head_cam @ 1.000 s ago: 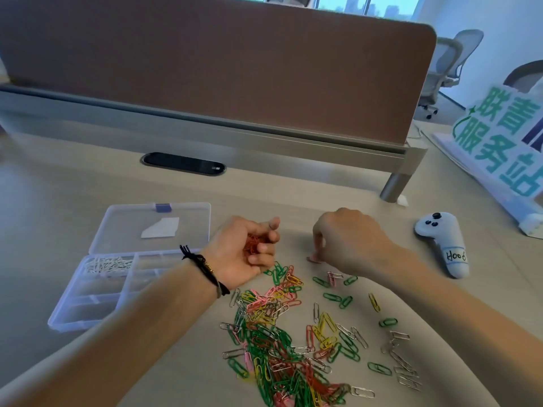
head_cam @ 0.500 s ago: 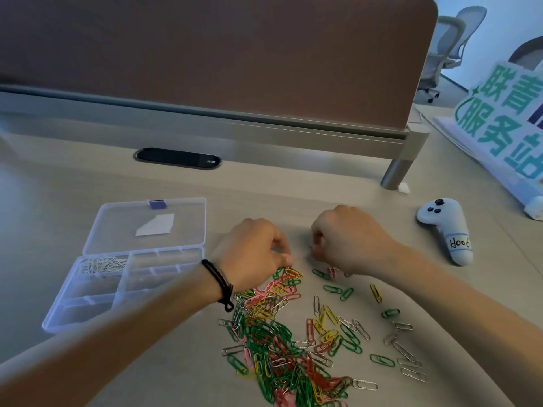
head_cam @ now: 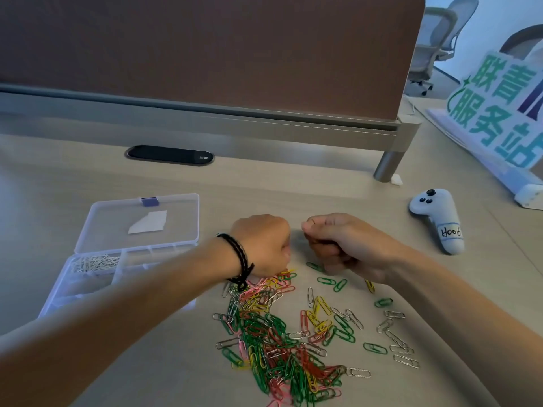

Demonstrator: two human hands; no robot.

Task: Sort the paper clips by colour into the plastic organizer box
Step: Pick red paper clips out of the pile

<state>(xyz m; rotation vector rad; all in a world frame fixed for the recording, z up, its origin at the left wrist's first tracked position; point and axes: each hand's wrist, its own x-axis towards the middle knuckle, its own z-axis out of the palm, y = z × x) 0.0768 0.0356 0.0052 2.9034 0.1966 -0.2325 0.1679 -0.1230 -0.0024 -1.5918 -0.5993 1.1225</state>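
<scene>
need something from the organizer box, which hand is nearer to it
Left. The left hand is just right of the organizer box; the right hand is farther right, beyond the left.

White controller [head_cam: 437, 218] label handwritten "Hoo6", standing sign [head_cam: 496, 113] in green characters "联青服务站"

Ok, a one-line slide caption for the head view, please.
Both fists, left hand and right hand, curl above mixed paper clips; organizer box holds only silver clips.
</scene>
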